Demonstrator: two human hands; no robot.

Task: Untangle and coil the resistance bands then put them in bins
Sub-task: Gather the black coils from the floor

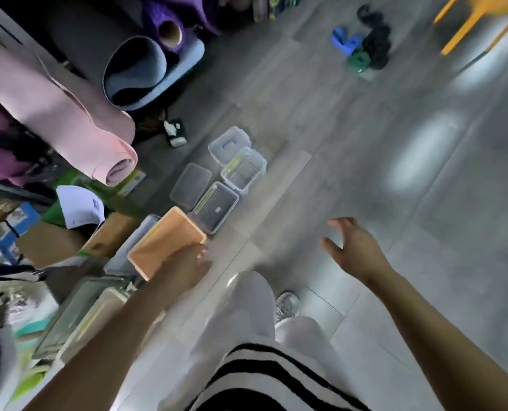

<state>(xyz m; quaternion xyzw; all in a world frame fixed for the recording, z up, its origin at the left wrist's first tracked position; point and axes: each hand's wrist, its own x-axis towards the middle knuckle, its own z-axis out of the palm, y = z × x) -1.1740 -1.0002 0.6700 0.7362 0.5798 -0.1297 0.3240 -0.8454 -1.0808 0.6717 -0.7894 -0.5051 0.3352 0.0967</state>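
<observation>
A heap of blue, green and black resistance bands [362, 44] lies on the grey floor far ahead, well away from both hands. An orange bin [163, 241] stands on the floor at lower left. My left hand [189, 266] reaches over its near corner; the blur hides whether it touches the rim. Beyond the orange bin sit two clear bins [217, 207] [243, 170]. My right hand [352, 246] hovers above the bare floor with fingers spread, holding nothing.
Clear lids [191, 185] [229, 143] lie beside the clear bins. Rolled mats, pink [69, 120] and grey [137, 72], crowd the left side with boxes and a white cap [79, 207]. An orange chair [483, 19] stands at the top right. My legs and a shoe [288, 304] are below.
</observation>
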